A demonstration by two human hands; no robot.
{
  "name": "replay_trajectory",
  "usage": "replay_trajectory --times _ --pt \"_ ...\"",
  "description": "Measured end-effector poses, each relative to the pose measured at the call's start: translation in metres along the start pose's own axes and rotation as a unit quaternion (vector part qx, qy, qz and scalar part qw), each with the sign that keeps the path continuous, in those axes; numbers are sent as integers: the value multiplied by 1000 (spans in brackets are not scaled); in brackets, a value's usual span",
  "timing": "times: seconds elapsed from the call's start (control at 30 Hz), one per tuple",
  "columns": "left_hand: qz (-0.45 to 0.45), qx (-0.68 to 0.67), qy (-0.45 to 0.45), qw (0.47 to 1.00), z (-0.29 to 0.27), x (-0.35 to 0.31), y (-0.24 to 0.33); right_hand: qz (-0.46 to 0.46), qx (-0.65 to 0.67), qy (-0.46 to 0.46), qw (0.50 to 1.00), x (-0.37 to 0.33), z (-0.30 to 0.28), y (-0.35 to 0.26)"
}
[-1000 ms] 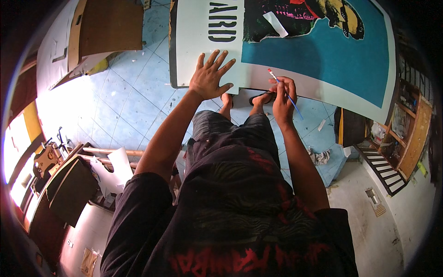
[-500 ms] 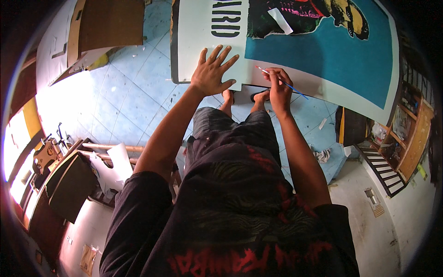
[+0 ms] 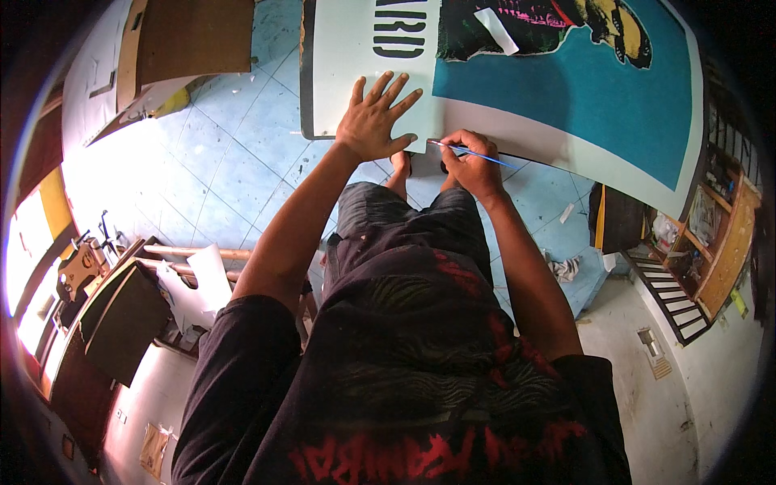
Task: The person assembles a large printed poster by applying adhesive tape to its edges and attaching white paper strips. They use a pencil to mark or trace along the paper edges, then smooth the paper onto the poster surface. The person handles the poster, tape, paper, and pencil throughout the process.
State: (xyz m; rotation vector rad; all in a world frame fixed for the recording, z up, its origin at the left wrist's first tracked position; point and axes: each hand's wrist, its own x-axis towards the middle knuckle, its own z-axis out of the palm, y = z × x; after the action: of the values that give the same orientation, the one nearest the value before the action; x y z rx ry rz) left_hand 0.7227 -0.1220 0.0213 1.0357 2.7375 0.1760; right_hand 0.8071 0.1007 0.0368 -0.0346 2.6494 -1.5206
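Thin blue-handled brush at near edge of large teal-and-white poster, tip pointing left; whether bristles touch, can't tell from here. Right hand clamped on brush, fingers pinched round handle. Left hand flat on poster's white part, fingers splayed, apart from right. White paper slip lies farther up poster. Beyond: blue tiled floor, crumpled cloth off to right.
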Motion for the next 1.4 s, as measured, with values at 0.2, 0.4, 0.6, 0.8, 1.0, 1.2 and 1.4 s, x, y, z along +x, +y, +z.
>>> replay_trajectory --times 0.2,0.4,0.6,0.8,1.0,1.2,1.4 --pt "1 -1 1 1000 -2 0 1 -9 -35 5 999 -2 2 -1" --pt "2 -2 14 1000 0 -1 0 -22 -38 3 999 -1 3 -2" --pt "-1 5 -1 1000 -1 0 0 -54 -46 -2 998 -1 2 1" --pt "-9 28 -27 999 -4 1 2 -59 -50 0 997 -1 2 -2" --pt "-7 27 -23 999 -3 1 1 -57 -47 3 997 -1 3 -2" --pt "-10 36 -29 999 -3 0 2 -52 -54 2 997 -2 3 -1" --pt "-8 30 -27 999 -4 1 2 -61 -52 4 997 -1 3 0"
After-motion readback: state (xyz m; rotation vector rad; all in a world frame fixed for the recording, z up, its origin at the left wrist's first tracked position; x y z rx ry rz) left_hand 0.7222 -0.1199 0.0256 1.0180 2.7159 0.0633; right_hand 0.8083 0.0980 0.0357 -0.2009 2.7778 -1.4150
